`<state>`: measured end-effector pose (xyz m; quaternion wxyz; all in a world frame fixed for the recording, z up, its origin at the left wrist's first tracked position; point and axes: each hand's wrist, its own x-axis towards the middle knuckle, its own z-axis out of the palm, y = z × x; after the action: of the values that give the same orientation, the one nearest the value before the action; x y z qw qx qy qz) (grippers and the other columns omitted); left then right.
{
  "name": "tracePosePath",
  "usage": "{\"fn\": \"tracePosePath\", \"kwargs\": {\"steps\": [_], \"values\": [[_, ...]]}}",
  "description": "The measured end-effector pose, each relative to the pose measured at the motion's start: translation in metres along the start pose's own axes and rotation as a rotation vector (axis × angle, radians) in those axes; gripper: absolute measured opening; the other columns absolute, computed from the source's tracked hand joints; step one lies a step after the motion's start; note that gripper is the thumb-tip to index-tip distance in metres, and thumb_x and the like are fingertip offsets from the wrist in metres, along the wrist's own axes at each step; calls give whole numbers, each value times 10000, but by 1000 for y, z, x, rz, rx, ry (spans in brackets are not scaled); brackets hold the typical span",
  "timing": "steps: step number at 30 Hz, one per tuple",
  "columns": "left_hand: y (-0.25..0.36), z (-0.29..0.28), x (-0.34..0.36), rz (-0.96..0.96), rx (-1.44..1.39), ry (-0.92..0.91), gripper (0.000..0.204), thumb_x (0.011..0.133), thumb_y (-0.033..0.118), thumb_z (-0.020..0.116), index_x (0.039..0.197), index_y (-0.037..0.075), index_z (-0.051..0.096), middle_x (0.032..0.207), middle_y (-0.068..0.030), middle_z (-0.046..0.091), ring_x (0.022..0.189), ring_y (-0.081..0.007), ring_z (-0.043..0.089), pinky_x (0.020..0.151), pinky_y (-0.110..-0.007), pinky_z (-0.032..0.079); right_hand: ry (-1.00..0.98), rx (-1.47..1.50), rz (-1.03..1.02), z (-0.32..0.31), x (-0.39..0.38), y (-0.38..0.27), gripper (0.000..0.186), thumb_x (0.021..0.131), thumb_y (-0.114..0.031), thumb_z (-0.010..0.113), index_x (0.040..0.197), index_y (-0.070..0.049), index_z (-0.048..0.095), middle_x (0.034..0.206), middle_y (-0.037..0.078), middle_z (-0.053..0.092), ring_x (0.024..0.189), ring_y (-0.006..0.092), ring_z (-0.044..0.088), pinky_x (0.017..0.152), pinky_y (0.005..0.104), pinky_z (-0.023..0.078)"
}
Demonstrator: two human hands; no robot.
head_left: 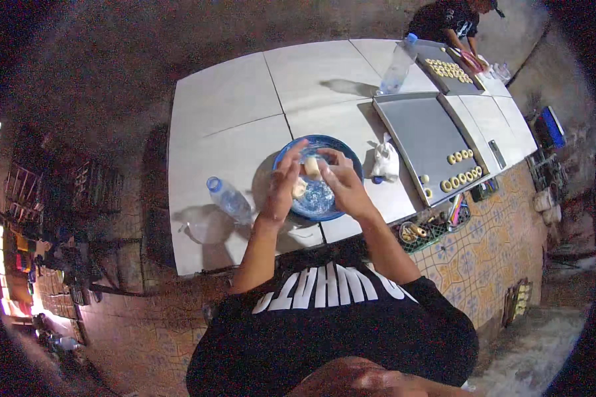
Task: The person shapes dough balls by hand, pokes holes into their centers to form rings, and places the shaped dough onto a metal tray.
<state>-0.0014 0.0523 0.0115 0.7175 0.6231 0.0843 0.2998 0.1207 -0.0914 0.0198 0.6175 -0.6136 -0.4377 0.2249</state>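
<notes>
My left hand (281, 188) is raised over the left side of a blue round basin (346, 149), its fingers stretched out. My right hand (342, 186) is over the right side, thumb and fingers holding a small pale dough piece (312, 166). Another lump of pale dough (298, 189) shows between my hands, low over the basin, whose inside is streaked white. Just right of the basin lies a white bag (386, 159), and to its left stands a clear bottle (229, 200) with a blue cap.
On the tiled table (222, 99), a metal tray (427, 126) of dough rings is at right, with another (437, 83) behind it, beside a tall bottle (398, 66). A person (447, 23) works at the far end. A crate (417, 235) of tools sits below the front edge.
</notes>
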Motion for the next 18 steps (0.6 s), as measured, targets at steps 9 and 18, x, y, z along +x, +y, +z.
{"fn": "tracePosePath", "kwargs": {"steps": [9, 18], "values": [[11, -5, -2, -33, 171, 26, 767, 1039, 604, 469, 1544, 28, 439, 1506, -128, 528, 1296, -247, 561, 1127, -388, 422, -43, -84, -94, -2, 10, -3, 433, 1075, -381, 493, 1165, -47, 754, 1562, 158, 437, 1431, 339, 356, 1211, 475, 241], [26, -1, -8, -68, 5, -64, 821, 1023, 664, 447, 1539, 24, 447, 1466, -135, 564, 1250, -265, 594, 1093, -379, 454, -81, -163, -65, -6, 10, -7, 478, 1072, -412, 482, 1193, -39, 754, 1549, 159, 444, 1445, 341, 334, 1213, 473, 239]]}}
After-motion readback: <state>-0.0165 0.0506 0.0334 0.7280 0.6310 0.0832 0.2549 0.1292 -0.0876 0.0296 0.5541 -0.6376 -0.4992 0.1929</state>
